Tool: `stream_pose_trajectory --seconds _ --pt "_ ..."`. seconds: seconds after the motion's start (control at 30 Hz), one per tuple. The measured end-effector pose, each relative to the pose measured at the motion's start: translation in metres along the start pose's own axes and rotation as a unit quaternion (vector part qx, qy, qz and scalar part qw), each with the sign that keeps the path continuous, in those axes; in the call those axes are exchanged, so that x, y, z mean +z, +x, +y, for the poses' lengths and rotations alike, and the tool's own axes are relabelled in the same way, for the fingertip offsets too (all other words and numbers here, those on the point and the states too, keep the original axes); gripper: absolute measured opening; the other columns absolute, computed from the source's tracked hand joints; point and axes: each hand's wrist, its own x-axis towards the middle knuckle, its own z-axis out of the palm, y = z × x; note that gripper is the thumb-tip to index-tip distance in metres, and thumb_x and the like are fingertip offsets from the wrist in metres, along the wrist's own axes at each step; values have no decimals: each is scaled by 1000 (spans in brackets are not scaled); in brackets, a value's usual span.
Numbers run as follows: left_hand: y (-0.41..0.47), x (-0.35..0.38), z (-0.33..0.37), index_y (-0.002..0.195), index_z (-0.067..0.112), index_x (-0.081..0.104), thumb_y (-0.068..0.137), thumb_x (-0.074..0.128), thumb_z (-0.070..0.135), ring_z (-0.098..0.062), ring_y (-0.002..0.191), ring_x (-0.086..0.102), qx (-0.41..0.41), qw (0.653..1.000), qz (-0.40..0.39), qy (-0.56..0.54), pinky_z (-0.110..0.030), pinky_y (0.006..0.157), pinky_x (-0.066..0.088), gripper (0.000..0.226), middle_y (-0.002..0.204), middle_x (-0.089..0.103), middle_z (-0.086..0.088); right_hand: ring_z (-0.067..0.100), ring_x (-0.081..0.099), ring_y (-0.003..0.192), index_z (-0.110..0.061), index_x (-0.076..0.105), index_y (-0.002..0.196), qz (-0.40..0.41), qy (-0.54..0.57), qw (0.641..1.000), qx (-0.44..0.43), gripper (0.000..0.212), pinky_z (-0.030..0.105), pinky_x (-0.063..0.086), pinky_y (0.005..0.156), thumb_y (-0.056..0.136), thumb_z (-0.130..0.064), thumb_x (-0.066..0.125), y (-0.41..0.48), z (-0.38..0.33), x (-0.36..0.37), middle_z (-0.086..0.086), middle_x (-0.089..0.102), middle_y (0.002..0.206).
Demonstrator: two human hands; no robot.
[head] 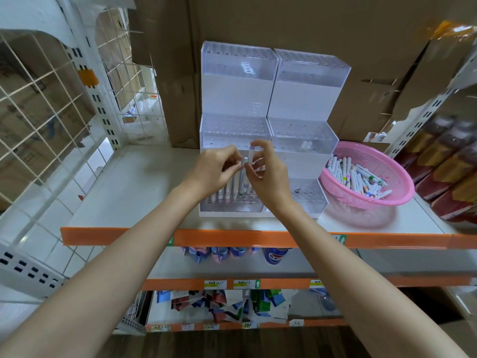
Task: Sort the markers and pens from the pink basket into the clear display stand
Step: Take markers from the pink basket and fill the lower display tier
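The clear display stand (233,133) rises in three stepped tiers on the shelf, with a second stand (304,135) beside it on the right. Several white markers (233,188) stand upright in the left stand's lowest tier. My right hand (268,174) pinches a white marker (251,154) upright above that row. My left hand (214,169) pinches the top of a standing marker (245,161) right beside it. The pink basket (371,177) sits to the right of the stands, holding several white markers with coloured caps.
The shelf (124,200) has an orange front edge. Brown cardboard boxes (284,27) stand behind the stands. A white wire grid (46,104) closes the left side. Packaged goods (449,171) crowd the right edge. Lower shelves hold small packets.
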Motion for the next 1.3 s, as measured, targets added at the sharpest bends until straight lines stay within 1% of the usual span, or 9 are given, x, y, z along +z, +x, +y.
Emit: stream_pose_trajectory --seconds 0.1,0.23,0.43,0.57,0.7,0.83,0.9,1.1,1.3 --pt "-1 3 -2 87 6 65 82 72 11 -15 69 63 0 1000 -2 4 -34 67 55 10 78 68 -3 2 55 64 -15 49 117 2 -2 1000 3 36 25 50 60 87 -6 66 0 0 -1 -18 51 75" --pt "-4 5 -7 84 7 65 80 74 11 -17 72 56 30 998 -28 51 -32 63 49 11 80 63 -3 -2 54 63 -14 50 117 3 -4 1000 3 36 16 45 59 86 -6 66 0 0 -1 -19 51 73" --pt "-8 6 -8 85 6 65 77 75 10 -24 81 59 63 991 -36 116 -23 65 41 14 87 62 -7 -2 53 62 -13 50 116 0 -18 1000 2 36 17 45 60 86 -4 66 -2 2 -2 -20 50 72" --pt "-10 5 -6 89 3 66 76 76 10 -27 84 59 72 988 -41 134 -30 66 49 19 90 62 -10 11 57 63 -10 50 116 -12 -34 999 -17 34 24 49 62 86 -5 66 -5 2 -3 -19 51 71" --pt "-14 3 -7 100 2 69 73 79 16 -27 89 58 88 982 -30 166 -34 73 49 32 95 62 -11 16 59 64 -8 51 116 -18 -32 999 -9 31 26 50 63 88 -7 65 -8 2 -4 -7 56 76" --pt "-20 -1 -9 115 14 66 75 74 35 -25 99 58 78 967 -21 242 -37 81 43 46 108 62 -5 17 61 66 -11 51 114 -19 -34 999 -14 30 36 55 64 87 -5 64 -10 0 -4 1 60 83" --pt "-23 -3 -9 120 18 63 77 69 39 -23 104 57 61 965 -30 255 -37 85 42 48 113 61 -3 16 60 67 -12 51 112 -22 -37 999 -10 29 36 54 66 87 -4 64 -10 -1 -4 1 60 86" --pt "-34 -11 -12 123 12 62 79 72 25 -26 110 57 52 970 -47 232 -40 88 47 47 117 61 -8 15 62 67 -12 53 110 -38 -50 998 -7 29 33 54 65 85 -2 65 -7 -5 -6 -4 56 83" --pt "-37 -15 -14 128 14 58 80 70 22 -26 117 54 56 969 -73 230 -41 93 45 50 125 58 -8 20 65 70 -12 54 107 -76 -47 996 11 26 37 56 68 86 -2 65 -6 -4 -8 3 59 80"
